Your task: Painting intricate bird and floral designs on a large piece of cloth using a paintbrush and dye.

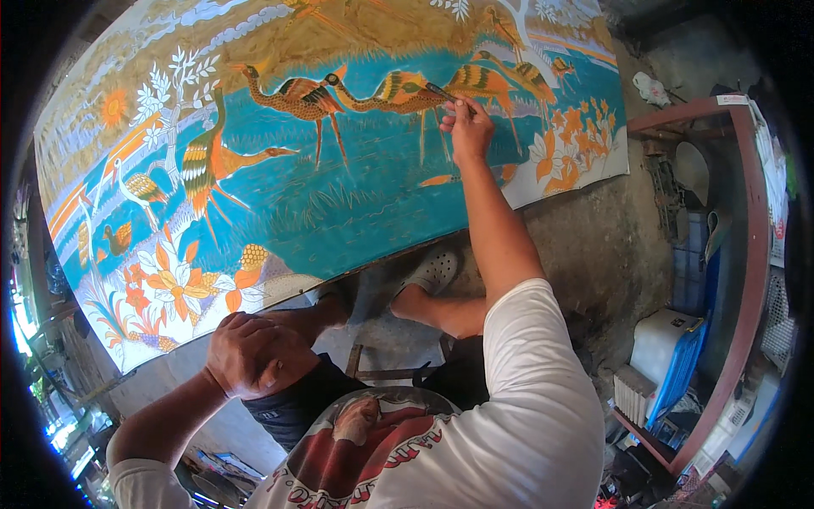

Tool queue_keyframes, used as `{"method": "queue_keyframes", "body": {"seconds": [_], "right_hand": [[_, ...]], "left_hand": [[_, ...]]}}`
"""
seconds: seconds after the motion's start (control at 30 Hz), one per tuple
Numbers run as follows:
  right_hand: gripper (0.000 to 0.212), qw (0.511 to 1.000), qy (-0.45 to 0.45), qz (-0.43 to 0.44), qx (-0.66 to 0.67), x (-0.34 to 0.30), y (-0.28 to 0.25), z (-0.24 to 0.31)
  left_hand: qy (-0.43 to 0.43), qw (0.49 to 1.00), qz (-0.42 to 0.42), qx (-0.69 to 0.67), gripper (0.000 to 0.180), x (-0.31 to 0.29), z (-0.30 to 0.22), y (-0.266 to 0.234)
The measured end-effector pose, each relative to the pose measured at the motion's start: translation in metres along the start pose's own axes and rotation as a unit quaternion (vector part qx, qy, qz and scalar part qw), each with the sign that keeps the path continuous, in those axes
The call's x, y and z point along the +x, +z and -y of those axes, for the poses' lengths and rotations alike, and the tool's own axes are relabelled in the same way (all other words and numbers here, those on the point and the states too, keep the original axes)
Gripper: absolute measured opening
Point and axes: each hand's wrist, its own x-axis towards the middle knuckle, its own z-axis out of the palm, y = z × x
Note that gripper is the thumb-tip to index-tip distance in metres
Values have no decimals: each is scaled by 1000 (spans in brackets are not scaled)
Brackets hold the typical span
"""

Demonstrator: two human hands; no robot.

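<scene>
My right hand (pixel 468 131) pinches a slim dark paintbrush (pixel 439 91), its tip against an orange and brown bird (pixel 398 92) on the painting. That large painted cloth (pixel 365 212) slopes up and away from me, with long-legged birds, a teal water area, white trees and orange flowers. Several leaves and petals on it are white. My left hand (pixel 250 352) rests on my left knee (pixel 292 365), fingers curled over it, with no tool visible. The cloth's near edge lies just beyond this hand. The bristles are too small to make out well.
Right of the painting stands a reddish-brown wooden frame (pixel 750 212). Inside it are a blue plastic piece (pixel 678 373) and a white box (pixel 661 343). A crumpled white bag (pixel 651 89) sits near the painting's far right corner. My foot in a grey clog (pixel 437 270) is below the painting.
</scene>
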Motion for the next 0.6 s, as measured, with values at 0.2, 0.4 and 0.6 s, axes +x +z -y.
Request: {"method": "queue_keyframes", "body": {"seconds": [0.2, 0.4, 0.6], "right_hand": [[24, 1000, 5, -12, 16, 1, 7, -6], [26, 1000, 6, -6, 14, -1, 11, -7], [27, 1000, 6, 2, -11, -2, 13, -7]], "left_hand": [[1, 1000, -1, -5, 53, 0, 1, -1], [7, 1000, -15, 1, 54, 0, 0, 1], [7, 1000, -10, 2, 54, 2, 2, 0]]}}
